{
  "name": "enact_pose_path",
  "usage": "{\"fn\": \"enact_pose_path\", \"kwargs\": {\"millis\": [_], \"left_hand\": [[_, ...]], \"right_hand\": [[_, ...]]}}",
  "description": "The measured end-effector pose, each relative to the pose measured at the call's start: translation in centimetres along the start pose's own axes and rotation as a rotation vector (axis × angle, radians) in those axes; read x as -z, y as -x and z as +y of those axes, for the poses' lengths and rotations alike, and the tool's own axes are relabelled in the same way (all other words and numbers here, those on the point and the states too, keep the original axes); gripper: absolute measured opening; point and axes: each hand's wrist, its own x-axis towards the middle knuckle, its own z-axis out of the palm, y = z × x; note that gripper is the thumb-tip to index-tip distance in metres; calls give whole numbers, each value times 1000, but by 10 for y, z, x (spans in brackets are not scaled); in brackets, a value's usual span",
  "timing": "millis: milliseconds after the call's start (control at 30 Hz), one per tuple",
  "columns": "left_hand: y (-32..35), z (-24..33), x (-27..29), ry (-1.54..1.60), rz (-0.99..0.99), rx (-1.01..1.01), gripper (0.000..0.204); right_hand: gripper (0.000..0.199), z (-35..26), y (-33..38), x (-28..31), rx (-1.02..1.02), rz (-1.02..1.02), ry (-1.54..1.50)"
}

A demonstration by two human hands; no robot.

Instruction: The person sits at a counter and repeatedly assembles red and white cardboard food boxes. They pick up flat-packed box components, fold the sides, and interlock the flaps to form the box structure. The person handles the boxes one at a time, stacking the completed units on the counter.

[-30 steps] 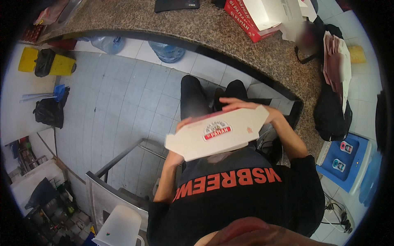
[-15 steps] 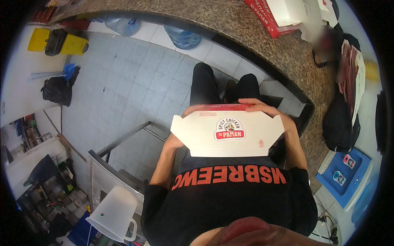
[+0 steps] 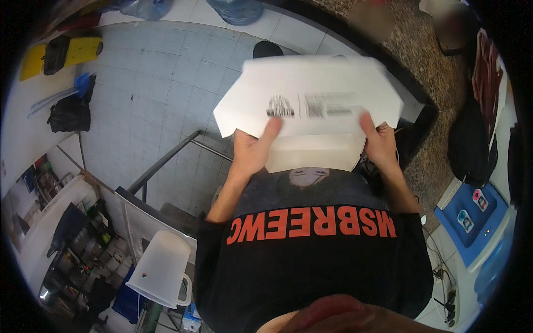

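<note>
A white cardboard food box (image 3: 327, 77), partly folded, hangs in front of my lap. A flat panel with dark printing faces up, slightly blurred, and a shorter folded flap (image 3: 316, 149) shows on the side nearer my body. My left hand (image 3: 252, 151) grips the box's near left edge, thumb on top of the panel. At the near right edge, my right hand (image 3: 381, 145) grips it the same way. The other fingers of both hands are mostly hidden beneath the cardboard.
A granite counter (image 3: 430, 133) curves along the right. A white plastic jug (image 3: 161, 266) stands at lower left, near a metal rail (image 3: 166, 161). A blue-topped appliance (image 3: 472, 222) is at right; large water bottles (image 3: 236, 10) stand far off.
The box has turned over from its logo face to a white panel with dark printing. It has moved away from my body, and my thumbs now show on top.
</note>
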Motion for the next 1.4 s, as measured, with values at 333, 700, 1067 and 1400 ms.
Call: {"fn": "enact_pose_path", "kwargs": {"millis": [333,700,1067,1400], "left_hand": [[14,-16,-3,-185,-140,-127,66],[-48,74,-87,-444,-184,-1832,36],[-39,91,-83,-520,-161,-1870,27],[-44,94,-79,-507,-241,-1676,33]], "right_hand": [[51,13,-2,-25,18,352,40],[54,-121,-117,4,1154,-572,-755],[71,-163,-117,6,1305,-864,-614],[60,-154,-110,12,999,-547,-566]]}}
